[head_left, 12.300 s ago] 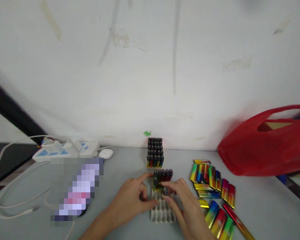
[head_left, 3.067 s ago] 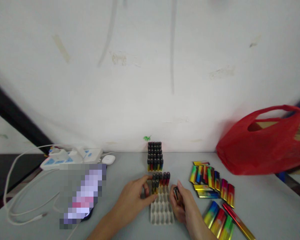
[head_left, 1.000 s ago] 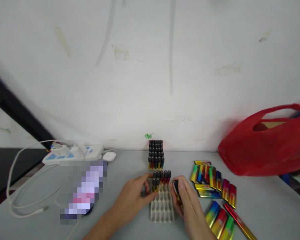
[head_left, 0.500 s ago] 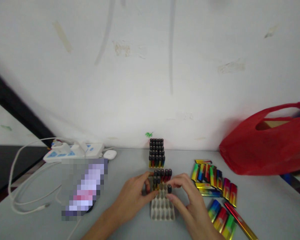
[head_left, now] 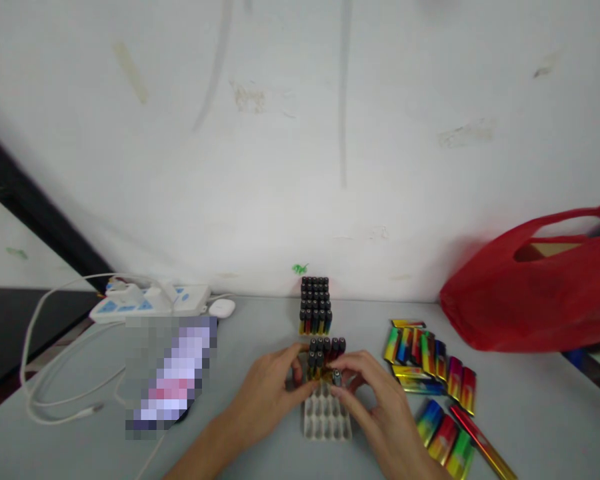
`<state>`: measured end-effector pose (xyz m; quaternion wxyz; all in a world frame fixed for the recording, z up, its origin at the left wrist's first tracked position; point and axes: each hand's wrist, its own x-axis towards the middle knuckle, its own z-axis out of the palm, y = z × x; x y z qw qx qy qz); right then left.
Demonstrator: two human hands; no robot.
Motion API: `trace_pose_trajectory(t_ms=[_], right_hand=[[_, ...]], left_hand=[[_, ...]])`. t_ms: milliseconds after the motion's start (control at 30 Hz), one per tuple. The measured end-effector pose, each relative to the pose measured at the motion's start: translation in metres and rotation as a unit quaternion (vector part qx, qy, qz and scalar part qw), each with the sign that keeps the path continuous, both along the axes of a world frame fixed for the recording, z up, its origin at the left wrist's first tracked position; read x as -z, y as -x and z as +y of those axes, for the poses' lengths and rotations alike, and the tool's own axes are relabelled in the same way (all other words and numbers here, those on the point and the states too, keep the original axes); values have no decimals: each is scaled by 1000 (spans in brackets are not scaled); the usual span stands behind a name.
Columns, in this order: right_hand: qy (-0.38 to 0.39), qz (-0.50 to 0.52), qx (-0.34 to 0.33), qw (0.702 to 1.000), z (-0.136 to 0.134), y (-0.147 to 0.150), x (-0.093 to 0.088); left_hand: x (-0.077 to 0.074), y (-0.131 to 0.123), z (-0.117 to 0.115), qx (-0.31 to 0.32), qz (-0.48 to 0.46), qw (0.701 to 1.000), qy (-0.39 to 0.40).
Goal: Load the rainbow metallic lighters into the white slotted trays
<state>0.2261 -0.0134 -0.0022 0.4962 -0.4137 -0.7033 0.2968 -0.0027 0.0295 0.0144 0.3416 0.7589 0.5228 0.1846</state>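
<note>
A pale tray of small cups (head_left: 329, 427) lies in front of me, its far rows holding several upright batteries (head_left: 320, 347) with black tops. My left hand (head_left: 275, 387) is curled around the tray's left side, thumb and fingers near the two batteries of the second row. Over the tray's right side, my right hand (head_left: 375, 393) pinches one battery (head_left: 337, 377) between thumb and fingers, a silvery end facing up. Its lower part is hidden.
Behind the tray, by the wall, stands a block of upright batteries (head_left: 315, 300). Loose colourful batteries (head_left: 420, 357) lie to the right, near a red bag (head_left: 530, 293). On the left are a blurred-out phone-like object (head_left: 175, 373), a power strip (head_left: 145, 303) and white cables (head_left: 55, 420).
The battery in my right hand now shows a silvery end on top where a black one showed before, and it has shifted slightly left. My left hand stays at the tray.
</note>
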Motion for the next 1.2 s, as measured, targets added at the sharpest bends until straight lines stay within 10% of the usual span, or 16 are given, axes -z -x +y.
trace_pose_trajectory(t_ms=[1200], right_hand=[[-50,-51,89,993,3,4,1]], left_hand=[[-1,-1,0,5,8,1000,-11]])
